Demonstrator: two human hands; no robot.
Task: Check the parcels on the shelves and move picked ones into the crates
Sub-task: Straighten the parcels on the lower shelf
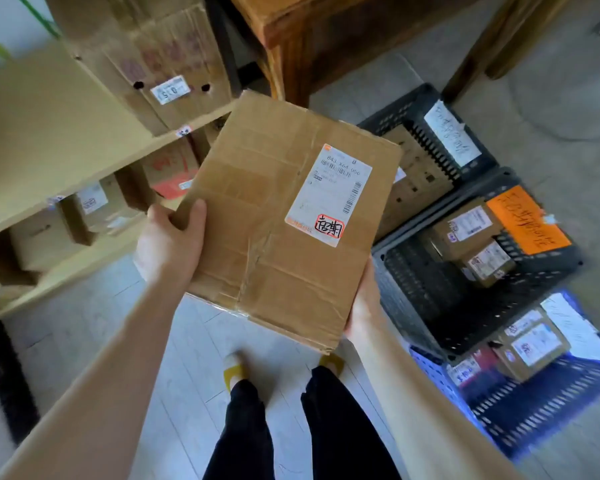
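A large flat brown cardboard parcel (274,220) with a white shipping label and a red-framed handwritten mark fills the middle of the view. My left hand (168,242) grips its left edge, thumb on top. My right hand (364,303) holds its lower right edge, mostly hidden under the box. The wooden shelves (49,140) at the left carry several other labelled parcels. On the floor at the right stand three crates: a black one (478,157) at the back, a black one (413,292) with an orange label in the middle, and a blue one (520,417) nearest.
Each crate holds small parcels. A dark wooden table (326,36) stands behind the crates. A tall cardboard box (160,64) sits on the top shelf. My legs and yellow slippers (234,372) are on the pale floor below the parcel.
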